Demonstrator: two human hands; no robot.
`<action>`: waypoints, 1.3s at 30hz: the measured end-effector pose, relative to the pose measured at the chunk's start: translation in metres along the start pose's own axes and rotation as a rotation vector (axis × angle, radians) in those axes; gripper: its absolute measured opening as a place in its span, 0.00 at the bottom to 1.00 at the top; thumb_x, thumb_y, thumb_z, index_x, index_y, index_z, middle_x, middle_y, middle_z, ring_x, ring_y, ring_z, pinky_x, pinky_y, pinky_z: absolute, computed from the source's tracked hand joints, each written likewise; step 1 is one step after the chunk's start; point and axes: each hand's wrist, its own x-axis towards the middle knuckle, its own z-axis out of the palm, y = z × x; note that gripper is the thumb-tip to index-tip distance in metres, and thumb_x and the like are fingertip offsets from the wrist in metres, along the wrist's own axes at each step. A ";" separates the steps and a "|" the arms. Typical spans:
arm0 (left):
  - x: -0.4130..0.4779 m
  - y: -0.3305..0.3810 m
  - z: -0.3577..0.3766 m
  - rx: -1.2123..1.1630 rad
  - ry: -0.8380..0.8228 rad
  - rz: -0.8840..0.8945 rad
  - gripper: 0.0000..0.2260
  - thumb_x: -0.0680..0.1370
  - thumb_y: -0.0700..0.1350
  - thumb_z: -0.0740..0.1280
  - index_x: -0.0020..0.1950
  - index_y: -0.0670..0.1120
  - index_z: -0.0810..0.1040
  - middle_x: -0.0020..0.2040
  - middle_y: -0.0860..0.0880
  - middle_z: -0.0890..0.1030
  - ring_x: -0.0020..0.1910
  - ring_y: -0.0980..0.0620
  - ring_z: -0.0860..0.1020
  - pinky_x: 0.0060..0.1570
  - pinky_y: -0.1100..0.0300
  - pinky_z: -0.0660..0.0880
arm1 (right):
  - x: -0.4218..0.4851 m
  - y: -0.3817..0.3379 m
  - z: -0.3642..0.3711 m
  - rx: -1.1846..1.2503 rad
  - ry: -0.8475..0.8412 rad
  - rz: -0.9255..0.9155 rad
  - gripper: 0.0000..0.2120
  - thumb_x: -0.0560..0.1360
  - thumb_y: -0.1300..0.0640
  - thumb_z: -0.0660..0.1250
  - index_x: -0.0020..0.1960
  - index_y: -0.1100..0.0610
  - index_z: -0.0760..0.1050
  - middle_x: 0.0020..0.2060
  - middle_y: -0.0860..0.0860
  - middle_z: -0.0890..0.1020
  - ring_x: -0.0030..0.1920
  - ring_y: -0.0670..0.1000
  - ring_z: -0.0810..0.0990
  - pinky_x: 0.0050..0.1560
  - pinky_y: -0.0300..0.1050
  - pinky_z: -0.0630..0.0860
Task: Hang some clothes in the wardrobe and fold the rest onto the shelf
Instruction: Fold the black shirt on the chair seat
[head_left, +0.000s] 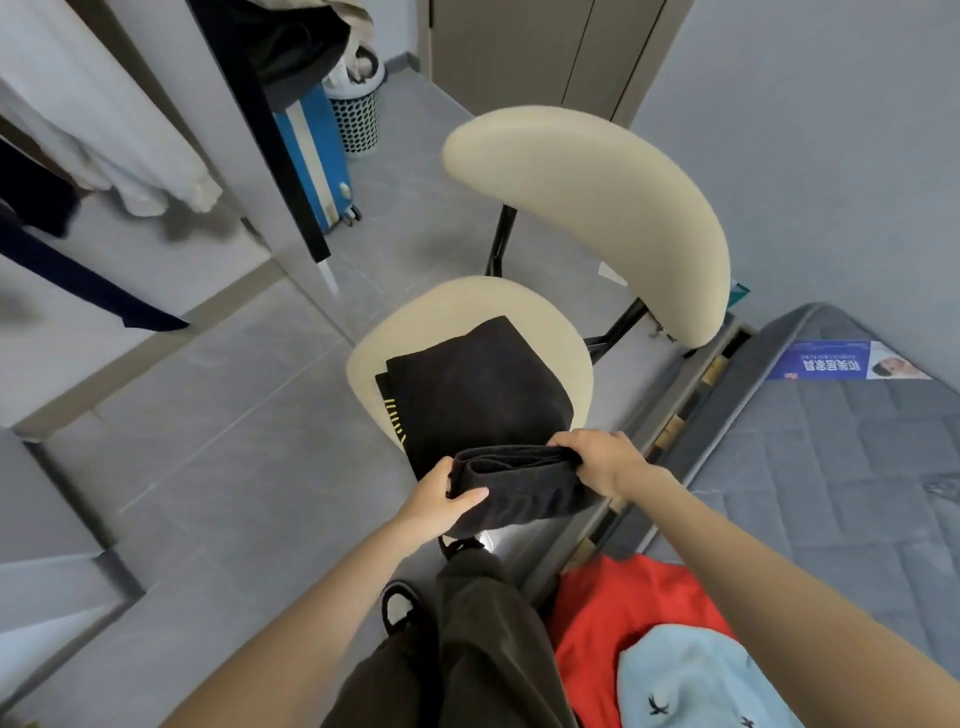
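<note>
Both arms reach forward and down from the bottom edge, forearms bare, converging on a folded black garment (519, 483) held at the near edge of the chair (571, 332) seat. Left hand (441, 501) grips the garment's left end, thumb lying across the top, fingers tucked under the fold. Right hand (602, 462) grips the right end, knuckles up, fingers curled over the folded edge. The garment is a thick multi-layer bundle, held level between the hands, touching or just above a second black garment (472, 389) with yellow stitching that lies folded flat on the cream seat. On the bed (831, 467) at right, near the right forearm, lie a red garment (608, 613) and a light-blue one (685, 675) partly overlapping it. The wardrobe (130, 130) stands open at left, clothes hanging inside.
</note>
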 end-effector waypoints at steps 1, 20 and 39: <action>0.009 -0.005 -0.001 -0.030 0.012 -0.034 0.27 0.78 0.53 0.67 0.73 0.46 0.63 0.73 0.48 0.68 0.71 0.47 0.67 0.65 0.54 0.70 | 0.014 -0.001 -0.001 -0.004 -0.017 -0.013 0.26 0.75 0.69 0.56 0.66 0.45 0.71 0.63 0.51 0.76 0.65 0.56 0.71 0.68 0.53 0.62; 0.080 -0.089 0.051 -0.079 0.375 -0.133 0.24 0.83 0.53 0.54 0.76 0.42 0.61 0.73 0.43 0.68 0.72 0.43 0.67 0.70 0.47 0.65 | 0.105 0.049 0.138 0.520 0.076 0.453 0.28 0.79 0.40 0.59 0.71 0.58 0.68 0.65 0.56 0.74 0.69 0.62 0.65 0.68 0.56 0.61; 0.087 -0.128 0.066 -0.759 0.294 -0.521 0.20 0.71 0.61 0.72 0.48 0.49 0.69 0.54 0.46 0.75 0.54 0.47 0.75 0.59 0.44 0.76 | 0.099 0.040 0.183 1.904 0.294 0.809 0.41 0.70 0.55 0.76 0.74 0.49 0.53 0.64 0.51 0.69 0.63 0.56 0.74 0.61 0.63 0.75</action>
